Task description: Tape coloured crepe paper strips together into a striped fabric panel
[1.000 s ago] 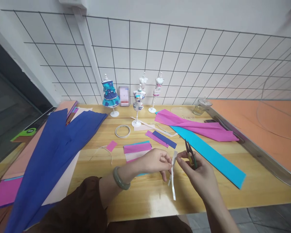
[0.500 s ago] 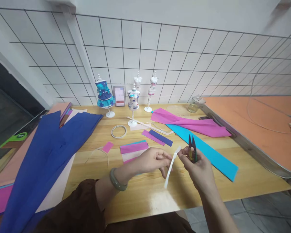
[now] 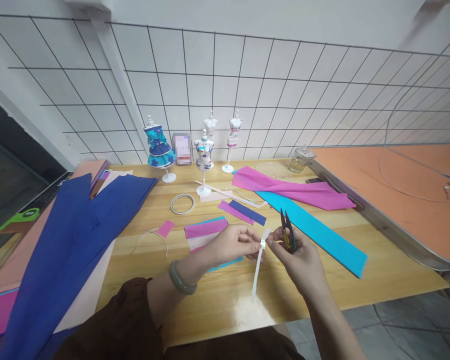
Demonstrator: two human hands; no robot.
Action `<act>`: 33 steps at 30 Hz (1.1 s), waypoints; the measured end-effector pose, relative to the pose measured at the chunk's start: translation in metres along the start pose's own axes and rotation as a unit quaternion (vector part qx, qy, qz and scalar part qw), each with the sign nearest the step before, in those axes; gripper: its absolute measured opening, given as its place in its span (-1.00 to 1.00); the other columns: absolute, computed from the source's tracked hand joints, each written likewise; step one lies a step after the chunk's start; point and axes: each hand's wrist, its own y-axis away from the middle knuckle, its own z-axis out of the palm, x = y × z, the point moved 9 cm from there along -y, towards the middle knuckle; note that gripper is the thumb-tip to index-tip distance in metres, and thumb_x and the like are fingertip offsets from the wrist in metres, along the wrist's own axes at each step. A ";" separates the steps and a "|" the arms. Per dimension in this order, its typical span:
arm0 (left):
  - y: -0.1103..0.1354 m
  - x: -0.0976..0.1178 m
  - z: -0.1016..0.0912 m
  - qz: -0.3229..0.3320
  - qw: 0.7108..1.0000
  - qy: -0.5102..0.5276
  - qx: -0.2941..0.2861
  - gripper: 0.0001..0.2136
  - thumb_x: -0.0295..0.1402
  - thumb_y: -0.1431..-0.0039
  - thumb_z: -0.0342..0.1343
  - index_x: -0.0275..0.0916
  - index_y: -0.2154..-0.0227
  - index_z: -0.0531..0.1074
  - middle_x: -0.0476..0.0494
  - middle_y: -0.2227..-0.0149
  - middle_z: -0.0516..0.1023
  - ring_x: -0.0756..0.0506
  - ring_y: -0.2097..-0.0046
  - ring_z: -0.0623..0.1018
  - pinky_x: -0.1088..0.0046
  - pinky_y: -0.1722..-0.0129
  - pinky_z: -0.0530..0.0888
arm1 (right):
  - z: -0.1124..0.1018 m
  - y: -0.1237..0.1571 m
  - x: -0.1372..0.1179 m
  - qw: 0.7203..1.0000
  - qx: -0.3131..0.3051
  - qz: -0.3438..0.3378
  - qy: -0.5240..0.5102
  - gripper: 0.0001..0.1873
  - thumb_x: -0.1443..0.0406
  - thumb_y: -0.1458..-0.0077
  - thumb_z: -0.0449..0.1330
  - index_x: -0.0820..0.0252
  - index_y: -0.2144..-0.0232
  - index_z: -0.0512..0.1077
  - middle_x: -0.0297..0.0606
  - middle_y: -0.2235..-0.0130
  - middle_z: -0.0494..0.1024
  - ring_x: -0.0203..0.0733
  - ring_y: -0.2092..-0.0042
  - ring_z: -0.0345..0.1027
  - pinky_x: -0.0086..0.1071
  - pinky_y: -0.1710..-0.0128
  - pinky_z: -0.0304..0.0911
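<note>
Above the front of the wooden table, my left hand (image 3: 240, 242) pinches a narrow white ribbon (image 3: 257, 270) near its upper end, where it looks folded or knotted. The ribbon's longer end hangs down below the fingers. My right hand (image 3: 298, 255) touches the same spot with thumb and index finger, and its other fingers hold small thread snips (image 3: 288, 232), blades pointing up. Left of the hands lie layered pink, white and blue crepe paper strips (image 3: 206, 230), partly hidden by my left hand. A dark blue strip (image 3: 248, 212) rests on a pink one behind them.
Small dress-form mannequins stand at the back, one in a blue dress (image 3: 159, 145), beside a phone (image 3: 182, 149). A tape roll (image 3: 182, 204) lies mid-table. Large blue paper (image 3: 71, 235) covers the left; magenta paper (image 3: 292, 189), turquoise paper (image 3: 322, 237) and a glass jar (image 3: 300, 161) are right.
My left hand has closed on the ribbon near its upper end. My right hand, with the snips, has moved slightly left, bringing both hands' fingertips together.
</note>
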 end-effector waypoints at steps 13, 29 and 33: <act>0.000 -0.012 -0.003 -0.068 0.998 0.007 -0.011 -0.78 -0.27 0.08 0.21 -0.35 0.46 0.39 -0.11 0.48 0.53 -0.03 0.44 0.56 0.43 0.36 0.48 | 0.005 0.000 -0.007 0.996 -0.018 -0.020 0.082 -0.85 0.21 0.06 0.17 0.16 0.43 0.35 -0.28 0.36 0.46 -0.26 0.37 0.28 -0.43 0.42 0.19; 0.001 0.000 -0.003 -0.030 0.999 -0.006 -0.032 -0.73 -0.21 0.05 0.19 -0.34 0.45 0.36 -0.18 0.47 0.56 -0.06 0.41 0.57 0.44 0.37 0.47 | 0.009 0.005 0.016 0.990 -0.077 0.096 -0.066 -0.61 0.06 0.07 0.22 0.20 0.26 0.40 -0.36 0.49 0.33 -0.43 0.59 -0.05 -0.46 0.63 -0.11; -0.002 -0.001 -0.009 -0.022 1.000 0.000 -0.004 -0.78 -0.26 0.04 0.18 -0.34 0.48 0.35 -0.12 0.50 0.54 0.00 0.47 0.54 0.48 0.41 0.46 | 0.003 0.008 0.018 0.989 -0.063 0.105 -0.078 -0.55 -0.04 0.03 0.13 0.24 0.33 0.39 -0.36 0.51 0.29 -0.44 0.61 -0.09 -0.45 0.63 -0.16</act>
